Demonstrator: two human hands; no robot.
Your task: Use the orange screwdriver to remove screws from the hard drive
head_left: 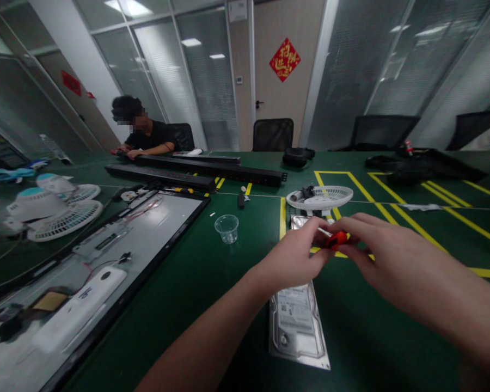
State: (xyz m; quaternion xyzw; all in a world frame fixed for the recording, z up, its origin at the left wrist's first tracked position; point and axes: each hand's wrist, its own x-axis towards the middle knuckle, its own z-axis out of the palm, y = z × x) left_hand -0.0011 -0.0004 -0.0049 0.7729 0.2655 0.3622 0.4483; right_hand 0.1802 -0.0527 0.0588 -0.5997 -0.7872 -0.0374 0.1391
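Observation:
My left hand (300,253) and my right hand (375,250) meet above the green table (196,272), and both pinch a small red-handled tool (337,238) between their fingertips. A thin pale shaft sticks out of the tool toward my left fingers. Below my hands lies a silver hard drive (296,324) with a white label, flat on the table. A second silver plate (300,220) shows just behind my left hand.
A clear plastic cup (227,227) stands left of my hands. A white fan grille (320,197) with small parts lies behind. An opened flat panel (85,267) fills the left side, with white fans (49,209) beyond. Long black power strips (212,166) lie toward a seated person (145,133).

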